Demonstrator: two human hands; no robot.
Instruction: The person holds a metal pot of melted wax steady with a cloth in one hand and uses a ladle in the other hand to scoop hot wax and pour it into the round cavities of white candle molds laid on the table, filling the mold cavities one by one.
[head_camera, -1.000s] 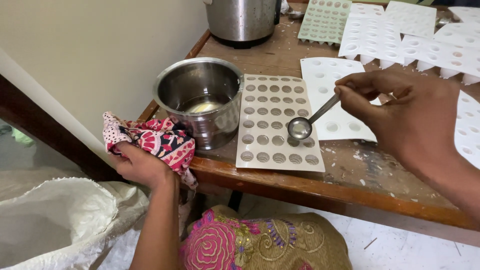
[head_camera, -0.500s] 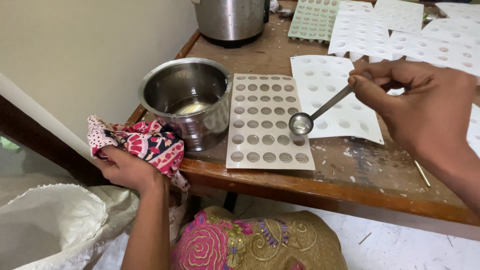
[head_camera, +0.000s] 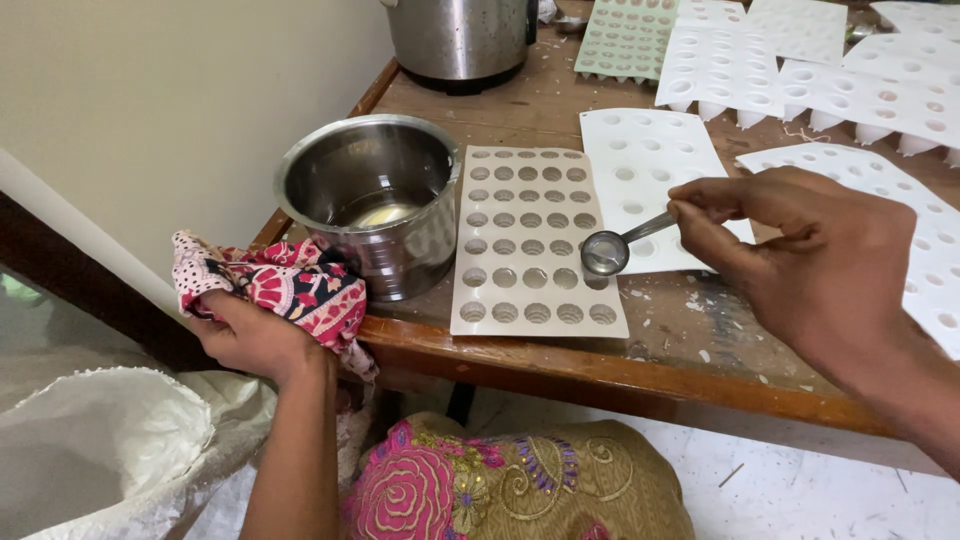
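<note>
Right hand (head_camera: 800, 255), right of centre in the frame, pinches the handle of a small metal measuring spoon (head_camera: 606, 252) between thumb and forefinger; other fingers curled in. Spoon bowl hovers over the right edge of the beige mould tray (head_camera: 535, 240), lower rows; whether it touches the tray, cannot tell. Bowl looks shiny; contents unclear.

Beige mould tray lies mid-frame on the wooden table (head_camera: 640, 370), near the front edge. Its round cavities look filled with a pale, greyish substance, level with the top.

Just left of the tray, touching or nearly so: steel pot (head_camera: 372, 200), upright, open, with a little yellowish liquid or melted stuff at the bottom.

Left hand (head_camera: 250, 335), lower left of frame, fingers closed around a red-and-white patterned cloth (head_camera: 290, 285), bunched against the pot's lower side at the table edge.

Right of the beige tray: white mould tray (head_camera: 650, 170), cavities mostly empty-looking, partly under the spoon handle. More white mould trays (head_camera: 800, 60) across the upper right, one green mould tray (head_camera: 625, 40) at top centre. Large steel vessel (head_camera: 460, 40) at the top, cut off by the frame.

Lower left: white sack (head_camera: 110, 440).
</note>
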